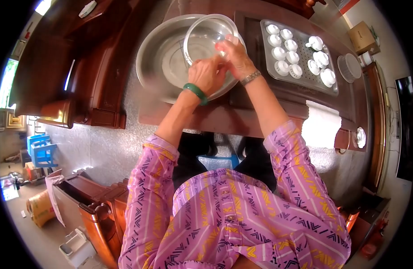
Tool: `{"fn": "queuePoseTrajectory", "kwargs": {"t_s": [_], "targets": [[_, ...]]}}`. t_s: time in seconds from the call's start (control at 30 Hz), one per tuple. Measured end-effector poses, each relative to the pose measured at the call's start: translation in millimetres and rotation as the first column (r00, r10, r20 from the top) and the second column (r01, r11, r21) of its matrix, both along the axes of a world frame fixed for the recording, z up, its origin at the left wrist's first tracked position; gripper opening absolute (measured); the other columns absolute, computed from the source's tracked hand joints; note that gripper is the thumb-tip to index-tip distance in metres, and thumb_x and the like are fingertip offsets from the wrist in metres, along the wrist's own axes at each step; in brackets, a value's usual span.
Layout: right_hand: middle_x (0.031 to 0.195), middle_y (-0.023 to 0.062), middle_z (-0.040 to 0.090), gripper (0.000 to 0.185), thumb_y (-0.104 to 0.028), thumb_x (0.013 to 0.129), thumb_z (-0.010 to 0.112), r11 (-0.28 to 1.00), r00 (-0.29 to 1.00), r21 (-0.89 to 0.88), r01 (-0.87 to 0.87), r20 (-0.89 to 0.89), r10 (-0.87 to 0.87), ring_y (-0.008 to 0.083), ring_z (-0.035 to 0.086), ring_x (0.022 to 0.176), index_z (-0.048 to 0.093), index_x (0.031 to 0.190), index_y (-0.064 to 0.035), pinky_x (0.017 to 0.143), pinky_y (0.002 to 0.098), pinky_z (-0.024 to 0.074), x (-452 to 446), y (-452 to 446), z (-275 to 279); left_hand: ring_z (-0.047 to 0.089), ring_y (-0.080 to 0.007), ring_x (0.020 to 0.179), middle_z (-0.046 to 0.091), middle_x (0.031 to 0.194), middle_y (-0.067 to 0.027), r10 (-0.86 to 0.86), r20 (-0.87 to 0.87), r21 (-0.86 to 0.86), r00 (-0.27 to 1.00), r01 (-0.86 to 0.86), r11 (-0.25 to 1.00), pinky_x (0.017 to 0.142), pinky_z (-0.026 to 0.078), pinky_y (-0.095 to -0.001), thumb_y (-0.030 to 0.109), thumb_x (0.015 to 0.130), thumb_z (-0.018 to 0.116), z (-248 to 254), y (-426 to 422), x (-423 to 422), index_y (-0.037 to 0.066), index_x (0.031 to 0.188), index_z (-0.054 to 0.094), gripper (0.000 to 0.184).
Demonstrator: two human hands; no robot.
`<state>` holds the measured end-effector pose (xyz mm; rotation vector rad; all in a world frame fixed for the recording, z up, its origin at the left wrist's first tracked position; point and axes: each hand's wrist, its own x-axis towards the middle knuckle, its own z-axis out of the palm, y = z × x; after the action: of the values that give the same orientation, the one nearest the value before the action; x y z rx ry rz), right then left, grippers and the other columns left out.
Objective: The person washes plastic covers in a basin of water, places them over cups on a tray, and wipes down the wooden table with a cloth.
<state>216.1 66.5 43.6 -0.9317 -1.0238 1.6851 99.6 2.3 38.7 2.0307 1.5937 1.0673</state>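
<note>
A clear round bowl (210,17), apparently plastic, is tilted over the right side of a large metal basin (146,74). My left hand (206,74), with a green bangle on its wrist, is closed at the bowl's lower rim. Close beside it, my right hand (237,56), wearing a metal watch, has its fingers bent at the bowl's right side. A small reddish patch shows at the right fingertips; I cannot make out what it is. The hands hide the lower right part of the bowl. Shallow water seems to lie in the basin.
Right of the basin, a perforated metal tray (300,85) carries several small white cups and a small white teapot (315,43). Beyond it stands a ribbed clear container (349,68). White paper (322,123) hangs over the brown table's (260,110) near edge. A blue stool (217,161) is below.
</note>
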Motion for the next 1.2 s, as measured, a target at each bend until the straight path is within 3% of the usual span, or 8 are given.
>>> {"fn": "queuePoseTrajectory", "kwargs": {"t_s": [0.2, 0.37, 0.53, 0.67, 0.73, 0.9, 0.97, 1.2], "targets": [[0.104, 0.014, 0.046, 0.075, -0.016, 0.078, 0.058, 0.987, 0.989, -0.071, -0.146, -0.022, 0.144, 0.0312, 0.056, 0.087, 0.017, 0.139, -0.0043, 0.062, 0.0504, 0.0545, 17.1, 0.3, 2.4, 0.048, -0.0284, 0.115, 0.052, 0.122, -0.0162, -0.071, -0.616, -0.025, 0.785, 0.07, 0.997, 0.102, 0.029, -0.0449, 0.023, 0.071, 0.065, -0.9, 3.4, -32.4, 0.009, 0.12, 0.049, 0.053], [0.115, 0.0178, 0.046, 0.074, -0.015, 0.077, 0.058, 0.977, 0.976, 0.037, -0.211, 0.057, 0.208, 0.0277, 0.056, 0.09, 0.019, 0.138, 0.0004, 0.064, 0.0477, 0.0539, 7.7, -2.1, 17.8, 0.046, -0.0316, 0.117, 0.044, 0.13, -0.0167, 0.101, -0.571, 0.11, 0.815, -0.046, 0.993, 0.101, 0.032, -0.0438, 0.023, 0.069, 0.067, -9.7, 7.2, -18.5, 0.005, 0.126, 0.041, 0.065], [0.114, 0.0182, 0.046, 0.075, -0.015, 0.076, 0.059, 0.982, 0.977, 0.033, -0.185, 0.113, 0.18, 0.0242, 0.057, 0.085, 0.02, 0.137, 0.0027, 0.064, 0.0475, 0.0542, 3.3, 9.5, 11.4, 0.054, -0.0318, 0.106, 0.043, 0.131, -0.017, -0.19, 0.064, -0.24, 0.98, 0.2, 0.95, 0.081, 0.047, -0.0369, 0.021, 0.069, 0.067, 13.7, -3.6, -11.8, 0.011, 0.132, 0.037, 0.071], [0.106, 0.0177, 0.048, 0.076, -0.018, 0.076, 0.061, 0.974, 0.973, -0.076, -0.215, 0.067, 0.22, 0.0267, 0.059, 0.076, 0.02, 0.137, 0.0037, 0.061, 0.0446, 0.0537, 12.7, 9.6, 8.9, 0.049, -0.0325, 0.113, 0.041, 0.133, -0.0195, -0.339, -0.143, -0.456, 0.93, 0.242, 0.856, 0.09, 0.043, -0.0398, 0.024, 0.07, 0.066, 17.9, -1.6, -31.5, 0.007, 0.133, 0.035, 0.072], [0.103, 0.0175, 0.048, 0.077, -0.019, 0.076, 0.061, 0.963, 0.969, -0.122, -0.239, 0.033, 0.244, 0.0274, 0.059, 0.073, 0.019, 0.137, 0.0041, 0.061, 0.044, 0.0536, 12.4, 6.1, 8.2, 0.04, -0.0357, 0.122, 0.037, 0.135, -0.0243, -0.14, -0.584, -0.109, 0.799, 0.093, 0.99, 0.099, 0.035, -0.0439, 0.027, 0.07, 0.066, -2.7, -3.6, -43.2, 0.001, 0.133, 0.034, 0.075], [0.104, 0.016, 0.049, 0.059, -0.022, 0.08, 0.061, 0.913, 0.911, -0.153, -0.378, 0.114, 0.396, 0.0297, 0.06, 0.081, 0.033, 0.128, -0.0018, 0.064, 0.0439, 0.0545, 11.8, -1.3, 16.0, 0.025, -0.0378, 0.132, 0.026, 0.138, -0.0296, -0.174, -0.35, -0.235, 0.921, 0.093, 0.967, 0.106, 0.025, -0.0438, 0.041, 0.065, 0.074, 7.4, 14.5, -44.4, 0.0, 0.14, 0.014, 0.104], [0.105, 0.0145, 0.049, 0.051, -0.024, 0.081, 0.061, 0.905, 0.901, -0.128, -0.405, 0.113, 0.419, 0.0289, 0.059, 0.083, 0.038, 0.123, -0.0032, 0.064, 0.0425, 0.0543, 12.8, -0.8, 20.3, 0.022, -0.0398, 0.132, 0.02, 0.141, -0.0294, -0.341, 0.186, -0.233, 0.921, 0.379, 0.896, 0.106, 0.025, -0.0439, 0.044, 0.065, 0.076, 9.6, 25.2, -51.5, 0.0, 0.141, 0.005, 0.113], [0.105, 0.0083, 0.05, 0.039, -0.028, 0.084, 0.059, 0.898, 0.898, -0.026, -0.439, 0.033, 0.44, 0.0216, 0.054, 0.094, 0.048, 0.112, -0.0045, 0.065, 0.039, 0.0533, 3.5, 7.7, 10.1, 0.027, -0.0417, 0.129, 0.022, 0.14, -0.026, -0.182, -0.25, -0.085, 0.951, 0.165, 0.983, 0.101, 0.03, -0.0433, 0.057, 0.066, 0.07, -4.1, 17.0, -30.0, 0.007, 0.143, 0.011, 0.108]]}}
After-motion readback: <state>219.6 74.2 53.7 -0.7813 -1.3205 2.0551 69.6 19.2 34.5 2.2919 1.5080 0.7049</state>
